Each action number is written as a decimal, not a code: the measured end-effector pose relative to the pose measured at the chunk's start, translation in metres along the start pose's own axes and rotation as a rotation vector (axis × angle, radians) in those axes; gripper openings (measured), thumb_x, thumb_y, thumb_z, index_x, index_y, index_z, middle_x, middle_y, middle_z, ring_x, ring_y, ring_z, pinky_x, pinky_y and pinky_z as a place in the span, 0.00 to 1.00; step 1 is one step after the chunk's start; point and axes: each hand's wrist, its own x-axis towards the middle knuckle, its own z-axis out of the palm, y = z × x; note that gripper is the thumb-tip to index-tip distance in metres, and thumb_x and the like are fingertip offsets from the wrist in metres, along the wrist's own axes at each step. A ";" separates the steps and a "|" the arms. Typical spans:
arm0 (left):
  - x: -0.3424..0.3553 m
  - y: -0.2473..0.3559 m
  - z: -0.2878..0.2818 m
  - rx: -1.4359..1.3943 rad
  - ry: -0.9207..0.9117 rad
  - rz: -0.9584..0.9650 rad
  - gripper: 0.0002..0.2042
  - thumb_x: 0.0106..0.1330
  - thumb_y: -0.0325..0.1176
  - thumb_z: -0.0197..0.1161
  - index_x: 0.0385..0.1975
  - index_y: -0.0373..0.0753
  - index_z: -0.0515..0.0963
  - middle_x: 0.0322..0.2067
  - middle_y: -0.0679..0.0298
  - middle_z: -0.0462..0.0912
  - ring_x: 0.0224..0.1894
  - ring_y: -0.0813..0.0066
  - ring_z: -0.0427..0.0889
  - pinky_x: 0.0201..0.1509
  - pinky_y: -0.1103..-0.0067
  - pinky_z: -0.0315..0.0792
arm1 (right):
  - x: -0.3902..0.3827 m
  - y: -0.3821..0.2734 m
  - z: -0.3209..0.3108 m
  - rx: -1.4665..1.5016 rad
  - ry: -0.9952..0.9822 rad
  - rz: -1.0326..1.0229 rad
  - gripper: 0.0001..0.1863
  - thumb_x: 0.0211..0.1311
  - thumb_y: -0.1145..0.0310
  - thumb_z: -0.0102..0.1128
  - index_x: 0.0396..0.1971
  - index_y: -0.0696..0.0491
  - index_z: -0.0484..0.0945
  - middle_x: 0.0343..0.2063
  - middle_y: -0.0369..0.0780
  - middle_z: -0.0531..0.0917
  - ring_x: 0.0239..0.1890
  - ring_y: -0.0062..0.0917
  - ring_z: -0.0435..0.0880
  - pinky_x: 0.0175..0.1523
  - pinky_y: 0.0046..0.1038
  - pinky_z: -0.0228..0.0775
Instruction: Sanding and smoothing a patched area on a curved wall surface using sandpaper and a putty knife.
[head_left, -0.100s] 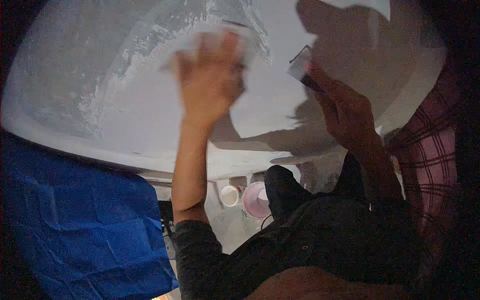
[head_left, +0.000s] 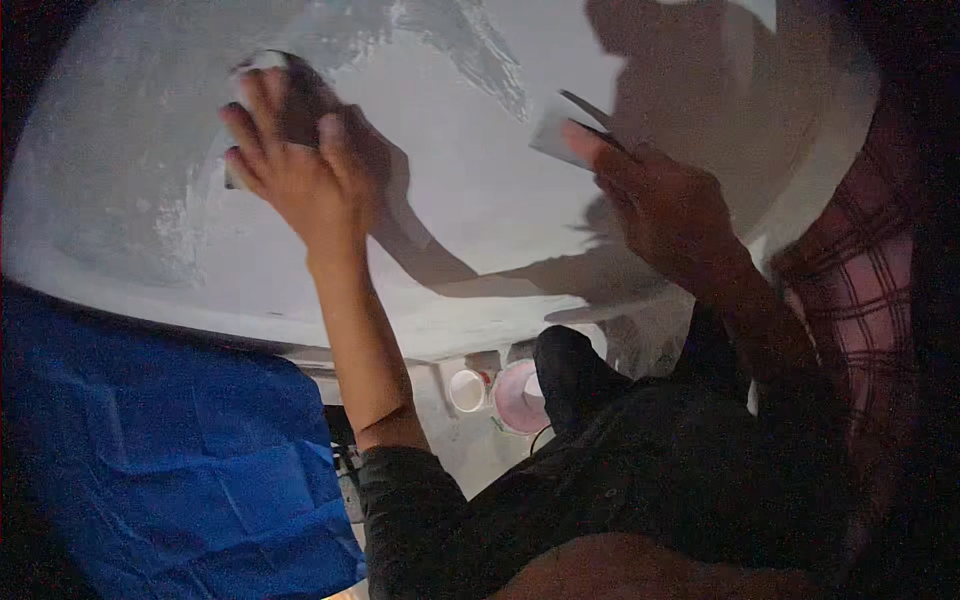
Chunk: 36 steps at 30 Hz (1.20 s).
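My left hand point(head_left: 305, 185) is pressed to the white wall point(head_left: 440, 190), with its fingers spread over a flat scraper. Most of that scraper is hidden under the fingers; a pale top part with a dark edge and a dark lower corner show beside them. In my right hand point(head_left: 680, 205) is a putty knife point(head_left: 557, 138), its grey blade pointing left and its handle hidden in the closed fingers. The putty knife appears in front of the wall; I cannot tell whether it touches. Rough, wet-looking grey-white plaster point(head_left: 465, 60) covers the wall's upper and left parts.
A blue sheet point(head_left: 180, 450) hangs at the lower left. Below the wall stand a white tub point(head_left: 467, 391) and a pink bucket point(head_left: 518, 400) beside my knee. Pink checked cloth point(head_left: 860, 300) is at the right. Shadows of my head and arms fall on the wall.
My left hand has swept left across the wall with the scraper. My right hand has shifted slightly left, and the putty knife has turned a little.
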 end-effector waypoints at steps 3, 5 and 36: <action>0.007 0.010 -0.001 -0.023 -0.084 0.169 0.30 0.76 0.53 0.46 0.75 0.51 0.62 0.78 0.62 0.55 0.80 0.46 0.44 0.76 0.44 0.32 | 0.025 -0.018 0.009 -0.181 0.016 -0.010 0.31 0.66 0.73 0.61 0.69 0.38 0.70 0.29 0.47 0.83 0.28 0.38 0.86 0.32 0.39 0.80; 0.001 0.028 0.002 -0.075 -0.224 0.230 0.30 0.76 0.53 0.46 0.76 0.53 0.59 0.78 0.65 0.54 0.81 0.49 0.43 0.77 0.44 0.29 | 0.045 -0.026 0.009 -0.134 0.059 -0.030 0.32 0.66 0.72 0.61 0.69 0.38 0.70 0.27 0.46 0.82 0.27 0.38 0.85 0.32 0.38 0.80; -0.062 0.107 0.003 -0.576 -0.095 -0.150 0.28 0.76 0.43 0.47 0.72 0.35 0.65 0.75 0.49 0.60 0.80 0.49 0.46 0.78 0.52 0.30 | -0.025 0.016 -0.025 0.149 -0.059 0.045 0.30 0.72 0.74 0.53 0.73 0.50 0.61 0.68 0.49 0.72 0.69 0.41 0.73 0.70 0.37 0.65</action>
